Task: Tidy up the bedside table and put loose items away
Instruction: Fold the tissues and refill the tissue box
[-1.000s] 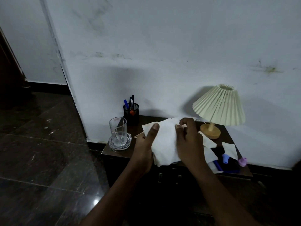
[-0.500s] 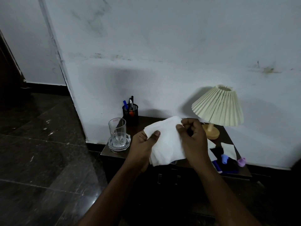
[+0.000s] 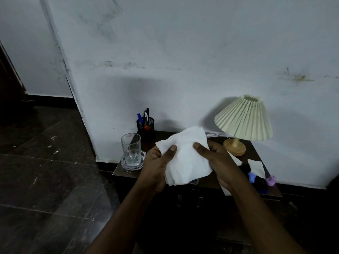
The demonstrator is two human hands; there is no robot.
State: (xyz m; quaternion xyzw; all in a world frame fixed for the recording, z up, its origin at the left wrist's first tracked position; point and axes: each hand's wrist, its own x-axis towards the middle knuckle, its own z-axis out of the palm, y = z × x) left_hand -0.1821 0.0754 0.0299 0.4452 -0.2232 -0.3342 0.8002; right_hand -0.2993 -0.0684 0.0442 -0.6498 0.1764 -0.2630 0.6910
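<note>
Right hand now beneath the tissue, thumb on top, formerly knuckles-up over it

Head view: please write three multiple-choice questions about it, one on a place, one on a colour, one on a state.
1. Where is the glass? A) table's left end B) beside the lamp C) on the floor
2. Lampshade colour? A) red B) cream C) black
3. The tissue is: A) flat on the table B) in the pen cup C) held in both hands
Answers: 1 A: it stands on a coaster there. 2 B: its pleats look cream. 3 C: left hand and right hand pinch it.
</note>
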